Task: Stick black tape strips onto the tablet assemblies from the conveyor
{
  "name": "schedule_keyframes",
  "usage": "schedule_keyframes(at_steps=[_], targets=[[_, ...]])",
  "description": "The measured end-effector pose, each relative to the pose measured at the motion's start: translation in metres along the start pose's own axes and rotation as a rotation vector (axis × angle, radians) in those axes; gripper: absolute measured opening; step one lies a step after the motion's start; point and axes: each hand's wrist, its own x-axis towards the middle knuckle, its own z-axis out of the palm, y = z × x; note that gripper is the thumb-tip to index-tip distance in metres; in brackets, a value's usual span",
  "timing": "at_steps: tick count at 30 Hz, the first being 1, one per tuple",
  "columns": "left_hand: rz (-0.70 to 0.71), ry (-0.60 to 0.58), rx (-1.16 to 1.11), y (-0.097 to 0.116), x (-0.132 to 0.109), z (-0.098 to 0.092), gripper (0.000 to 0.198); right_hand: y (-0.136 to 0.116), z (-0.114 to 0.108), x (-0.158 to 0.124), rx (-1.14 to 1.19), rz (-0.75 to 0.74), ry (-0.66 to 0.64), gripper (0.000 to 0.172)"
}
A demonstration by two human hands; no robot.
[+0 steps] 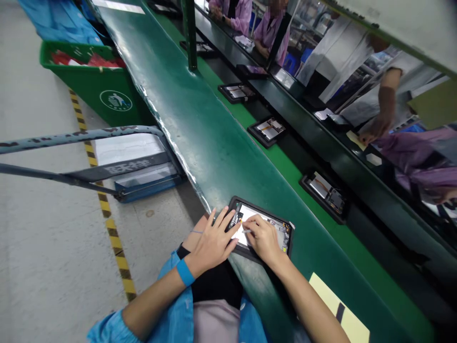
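Yellow card (332,295) lying behind right fingers; trolley (146,163) standing left; bin (84,81), farther left ahead, holding red scraps (102,60). Black tray (291,244) cradling tablet (250,211) beneath both hands: left hand (213,242) resting spread, right hand (263,238) pinching slim tool (246,231).

Device (250,211) pt. hidden by L hand (214,242), R hand (266,240); latter's pale item (247,231) too small for ID.

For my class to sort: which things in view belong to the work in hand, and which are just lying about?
Work in hand: opened tablet; black tray around it; what looks like a slim pale tool, pinched by the right hand.

Probably just about, since neither hand touches them: green waste bin; blue trolley; pale yellow sheet; other opened tablets.
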Motion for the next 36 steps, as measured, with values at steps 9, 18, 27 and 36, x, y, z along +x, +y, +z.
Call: schedule_keyframes(at_steps=[9,18,27,36], targets=[[-0.003,0.001,0.026,0.002,0.001,0.0,0.045,-0.001,0.001,-0.001,-0.036,-0.026,-0.025,0.024],[-0.009,0.002,-0.001,0.0,-0.002,0.004,0.042,0.007,0.001,0.004,0.321,0.02,0.015,0.018],[-0.001,-0.005,0.006,-0.001,-0.003,0.004,0.044,0.016,0.004,0.005,0.399,-0.007,-0.014,0.021],[-0.023,-0.027,0.09,0.005,0.001,0.0,0.046,0.012,-0.004,0.0,0.027,-0.092,-0.054,0.027]])
